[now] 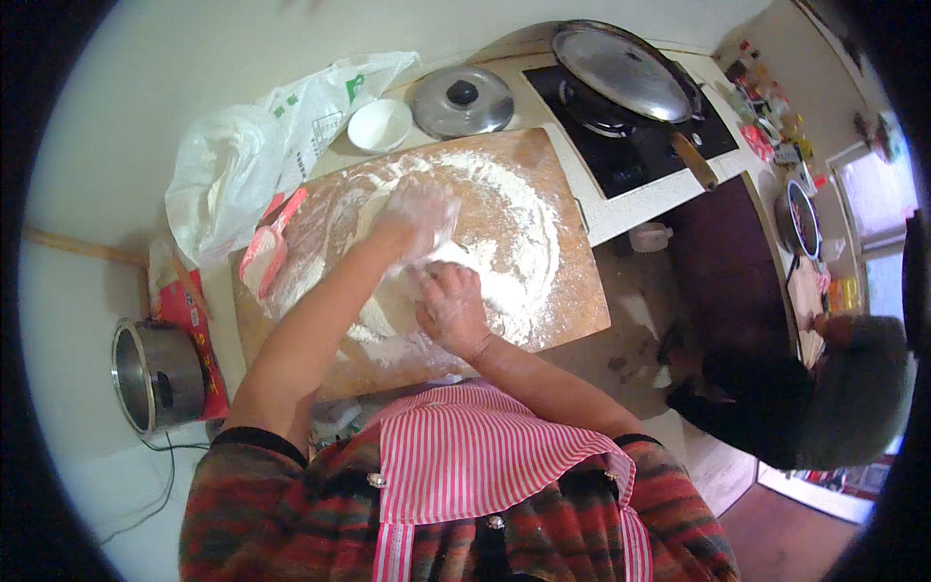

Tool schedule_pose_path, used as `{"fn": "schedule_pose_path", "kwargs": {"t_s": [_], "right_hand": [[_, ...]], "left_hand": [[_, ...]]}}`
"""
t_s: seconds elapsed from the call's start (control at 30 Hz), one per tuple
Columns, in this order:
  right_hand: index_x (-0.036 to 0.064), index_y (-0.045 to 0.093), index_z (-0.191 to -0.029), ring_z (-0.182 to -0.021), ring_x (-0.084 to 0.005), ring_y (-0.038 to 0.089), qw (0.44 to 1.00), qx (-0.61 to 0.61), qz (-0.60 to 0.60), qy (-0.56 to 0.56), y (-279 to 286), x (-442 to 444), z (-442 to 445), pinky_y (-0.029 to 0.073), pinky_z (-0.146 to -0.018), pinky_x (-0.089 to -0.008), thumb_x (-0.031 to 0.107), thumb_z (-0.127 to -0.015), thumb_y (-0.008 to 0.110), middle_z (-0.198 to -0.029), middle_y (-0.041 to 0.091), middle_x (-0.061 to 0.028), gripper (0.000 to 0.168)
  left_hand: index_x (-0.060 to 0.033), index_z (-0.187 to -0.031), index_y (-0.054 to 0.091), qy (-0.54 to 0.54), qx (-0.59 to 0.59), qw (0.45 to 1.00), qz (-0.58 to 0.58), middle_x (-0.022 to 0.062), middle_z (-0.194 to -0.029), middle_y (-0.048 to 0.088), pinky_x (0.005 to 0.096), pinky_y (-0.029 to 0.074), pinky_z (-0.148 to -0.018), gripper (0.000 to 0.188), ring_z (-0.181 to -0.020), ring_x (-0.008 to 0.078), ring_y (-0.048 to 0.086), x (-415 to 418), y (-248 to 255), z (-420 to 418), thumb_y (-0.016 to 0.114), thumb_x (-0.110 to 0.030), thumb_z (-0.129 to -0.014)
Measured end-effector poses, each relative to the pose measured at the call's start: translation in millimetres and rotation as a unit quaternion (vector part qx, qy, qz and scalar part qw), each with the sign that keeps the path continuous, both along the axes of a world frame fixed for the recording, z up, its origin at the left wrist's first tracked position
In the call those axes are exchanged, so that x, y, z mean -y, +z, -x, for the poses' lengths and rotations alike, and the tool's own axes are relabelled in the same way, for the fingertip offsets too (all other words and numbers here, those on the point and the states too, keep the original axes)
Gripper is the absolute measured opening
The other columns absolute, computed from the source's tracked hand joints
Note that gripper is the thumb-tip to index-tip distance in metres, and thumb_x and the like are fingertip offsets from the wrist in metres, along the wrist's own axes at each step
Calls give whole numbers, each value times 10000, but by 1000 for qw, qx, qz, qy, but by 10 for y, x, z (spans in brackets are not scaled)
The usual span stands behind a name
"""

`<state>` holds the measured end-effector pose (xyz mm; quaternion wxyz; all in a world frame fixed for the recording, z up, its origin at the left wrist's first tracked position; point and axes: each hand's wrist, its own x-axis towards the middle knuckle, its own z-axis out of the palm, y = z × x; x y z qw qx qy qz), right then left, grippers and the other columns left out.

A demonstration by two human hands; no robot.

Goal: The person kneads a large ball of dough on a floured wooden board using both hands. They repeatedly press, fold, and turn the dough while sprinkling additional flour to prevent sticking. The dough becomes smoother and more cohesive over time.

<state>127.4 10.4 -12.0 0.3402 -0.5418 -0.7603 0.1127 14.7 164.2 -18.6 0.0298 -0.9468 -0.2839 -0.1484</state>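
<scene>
A wooden board (574, 291) dusted with flour lies on the counter before me. My left hand (422, 214) is blurred over the upper middle of the board, by a pale flattened patch that looks like dough (371, 218). Just nearer to me, my right hand (452, 305) has its fingers bent over the flour at the board's middle; whether either hand grips anything cannot be told. White flour (524, 284) forms a wide ring right of my hands. On the board's left edge rests a red plastic scoop (265, 254) holding flour.
Behind the board are a plastic bag (247, 160), a white bowl (380, 126) and a steel lid (463, 102). A lidded wok (625, 70) sits on the black hob (618, 171). A metal pot (164, 378) stands at left. Another person (851, 393) is at the right counter.
</scene>
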Motion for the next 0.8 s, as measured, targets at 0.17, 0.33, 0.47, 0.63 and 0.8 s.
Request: {"fn": "schedule_pose_path", "kwargs": {"t_s": [0.17,0.33,0.47,0.63,0.8], "right_hand": [[70,612,-1106,-994,-327,518,981,-173,9,91,-98,177,-248,401,-887,-421,76,-721,631,-1059,569,-148,386],[32,587,-1142,-1071,-339,506,990,-115,7,-77,-94,18,-406,406,-909,-430,110,-793,591,-1194,539,-169,358],[39,552,-1186,-1129,-358,484,995,-43,29,-89,-307,-102,-246,364,-960,-468,276,-824,551,-1228,521,-184,432],[19,528,-1203,-1095,-377,493,992,-61,18,-107,-482,-453,-292,369,-938,-486,246,-804,524,-1221,520,-199,459],[-8,532,-1178,-1054,-381,509,989,-73,26,-123,-603,-845,-379,367,-914,-496,223,-800,499,-1201,532,-212,444]], "left_hand": [[-65,-1077,617,56,-37,993,98,123,-1143,601,456,321,-1018,356,-1119,284,525,580,94,255,571,-247,-774],[-21,-1085,611,91,68,993,-10,130,-1114,604,468,336,-993,386,-1086,307,538,942,-26,254,507,-228,-776],[-10,-1116,605,74,124,989,-11,132,-1181,595,467,333,-1003,423,-1111,313,539,898,-233,249,464,-276,-819],[-19,-1118,604,79,109,991,-23,112,-1190,598,460,332,-1004,417,-1109,296,542,518,-311,140,448,-273,-827],[-36,-1111,601,72,138,988,-15,97,-1188,591,437,338,-989,411,-1115,262,531,58,-431,-22,454,-272,-808]]}}
